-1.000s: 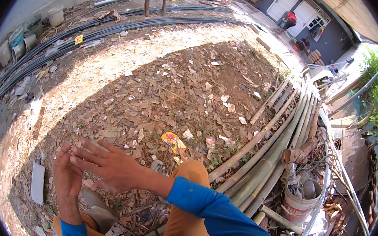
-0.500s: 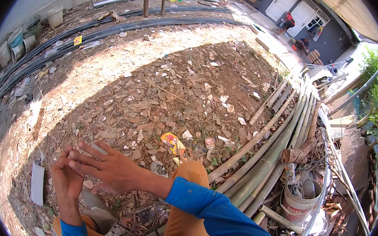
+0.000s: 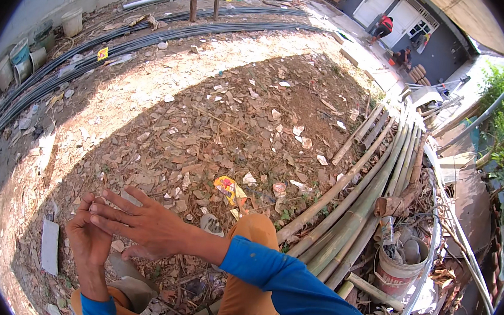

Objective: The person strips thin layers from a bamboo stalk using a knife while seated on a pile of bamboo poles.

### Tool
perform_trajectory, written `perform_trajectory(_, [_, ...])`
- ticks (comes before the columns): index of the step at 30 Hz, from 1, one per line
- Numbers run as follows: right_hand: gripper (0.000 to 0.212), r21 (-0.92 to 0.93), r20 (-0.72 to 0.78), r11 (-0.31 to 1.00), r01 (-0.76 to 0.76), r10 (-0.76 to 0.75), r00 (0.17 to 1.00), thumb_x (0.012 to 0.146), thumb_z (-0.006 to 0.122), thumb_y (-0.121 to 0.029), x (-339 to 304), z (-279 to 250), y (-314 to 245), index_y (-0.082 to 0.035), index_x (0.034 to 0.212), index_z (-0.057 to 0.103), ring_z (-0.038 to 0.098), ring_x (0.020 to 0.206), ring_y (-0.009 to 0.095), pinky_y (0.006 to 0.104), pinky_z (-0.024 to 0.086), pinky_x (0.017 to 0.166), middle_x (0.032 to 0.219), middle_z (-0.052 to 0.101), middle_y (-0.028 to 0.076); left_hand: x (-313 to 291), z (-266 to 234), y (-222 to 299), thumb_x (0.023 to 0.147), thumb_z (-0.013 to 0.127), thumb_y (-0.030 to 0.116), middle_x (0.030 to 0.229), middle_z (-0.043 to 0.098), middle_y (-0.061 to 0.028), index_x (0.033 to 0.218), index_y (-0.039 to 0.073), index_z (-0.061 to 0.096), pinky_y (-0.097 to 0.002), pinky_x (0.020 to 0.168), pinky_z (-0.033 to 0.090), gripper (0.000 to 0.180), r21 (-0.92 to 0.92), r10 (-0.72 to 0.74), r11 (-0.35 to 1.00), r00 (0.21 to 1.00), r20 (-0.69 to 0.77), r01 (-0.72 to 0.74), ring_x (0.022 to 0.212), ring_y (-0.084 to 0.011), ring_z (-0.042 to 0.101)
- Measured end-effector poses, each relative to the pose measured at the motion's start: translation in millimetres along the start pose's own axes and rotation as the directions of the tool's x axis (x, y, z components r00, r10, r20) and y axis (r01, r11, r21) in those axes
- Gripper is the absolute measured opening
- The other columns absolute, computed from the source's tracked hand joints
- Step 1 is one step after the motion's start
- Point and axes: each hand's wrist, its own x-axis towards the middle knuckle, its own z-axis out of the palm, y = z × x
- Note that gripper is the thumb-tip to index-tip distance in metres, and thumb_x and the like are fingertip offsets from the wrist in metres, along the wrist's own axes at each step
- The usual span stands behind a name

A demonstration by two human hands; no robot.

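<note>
Both of my hands are raised together at the lower left, above the leaf-strewn ground. My right hand (image 3: 153, 224) reaches across to the left in a blue sleeve, its fingers stretched out and slightly apart. Its fingertips meet the upturned fingers of my left hand (image 3: 87, 240). The left palm faces the right hand, with its fingers loosely bent and partly covered by the right ones. I see nothing held in either hand. Below them are my bent knees in orange-brown trousers (image 3: 254, 236). A flat grey slab (image 3: 50, 246) lies on the ground left of my left hand.
Long bamboo poles (image 3: 351, 226) lie at the right, beside a dirty bucket (image 3: 399, 269) with things in it. A yellow wrapper (image 3: 229, 190) rests on the leaves ahead. Dark bars (image 3: 172, 36) stretch along the wall, near several old buckets (image 3: 22, 56). Two people (image 3: 384, 28) are far off.
</note>
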Motion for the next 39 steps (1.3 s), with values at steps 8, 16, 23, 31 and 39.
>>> perform_trajectory(8, [0.113, -0.008, -0.018, 1.000, 0.001, -0.001, 1.000, 0.073, 0.078, -0.056, -0.5, -1.5, 0.5, -0.017, 0.164, 0.023, 0.016, 0.158, 0.028, 0.0577, 0.017, 0.126, 0.170, 0.025, 0.004, 0.6, 5.1, -3.7, 0.080, 0.050, -0.006, 0.102, 0.061, -0.0069, 0.113, 0.004, 0.059, -0.0275, 0.082, 0.059, 0.036, 0.024, 0.021, 0.999, 1.000, -0.018, -0.021, 0.090, -0.0163, 0.064])
perform_trajectory(16, [0.114, -0.017, 0.002, 1.000, -0.007, 0.008, 1.000, 0.072, 0.079, -0.055, 1.5, -1.5, -0.4, -0.018, 0.164, 0.023, 0.017, 0.158, 0.029, 0.0579, 0.019, 0.125, 0.169, 0.025, 0.005, 2.0, -7.4, -5.0, 0.081, 0.052, -0.004, 0.105, 0.061, -0.0040, 0.115, 0.004, 0.059, -0.0261, 0.082, 0.057, 0.035, 0.037, 0.009, 0.999, 0.997, 0.082, -0.013, 0.093, -0.0143, 0.063])
perform_trajectory(23, [0.109, 0.028, -0.011, 0.999, -0.035, 0.035, 0.999, 0.077, 0.079, -0.051, 0.5, -3.1, 3.0, -0.011, 0.163, 0.025, 0.024, 0.156, 0.032, 0.0553, 0.022, 0.124, 0.168, 0.027, 0.011, 2.4, -2.5, -23.3, 0.091, 0.054, 0.004, 0.117, 0.064, -0.0039, 0.123, 0.002, 0.059, -0.0317, 0.089, 0.057, 0.033, 0.052, -0.005, 0.999, 0.996, -0.085, 0.010, 0.104, -0.0150, 0.065])
perform_trajectory(31, [0.085, 0.188, -0.302, 0.957, -0.221, 0.271, 0.914, 0.087, 0.076, -0.032, 1.4, -9.8, 14.7, 0.001, 0.155, 0.037, 0.047, 0.140, 0.039, 0.0475, 0.041, 0.114, 0.154, 0.048, 0.019, 8.9, -6.0, -18.6, 0.097, 0.059, 0.003, 0.095, 0.063, -0.0035, 0.112, 0.001, 0.064, -0.0327, 0.079, 0.053, 0.016, 0.270, 0.045, 0.962, 0.999, 0.004, -0.045, 0.076, -0.0126, 0.056])
perform_trajectory(39, [0.070, 0.291, -0.368, 0.901, -0.323, 0.416, 0.832, 0.094, 0.073, -0.023, -2.0, -22.2, 28.4, 0.002, 0.151, 0.041, 0.052, 0.135, 0.041, 0.0458, 0.043, 0.112, 0.149, 0.051, 0.023, 4.6, 2.5, -24.3, 0.102, 0.058, 0.003, 0.097, 0.061, -0.0040, 0.110, 0.002, 0.064, -0.0337, 0.081, 0.054, 0.010, 0.317, 0.119, 0.943, 0.993, -0.022, -0.106, 0.080, -0.0124, 0.058])
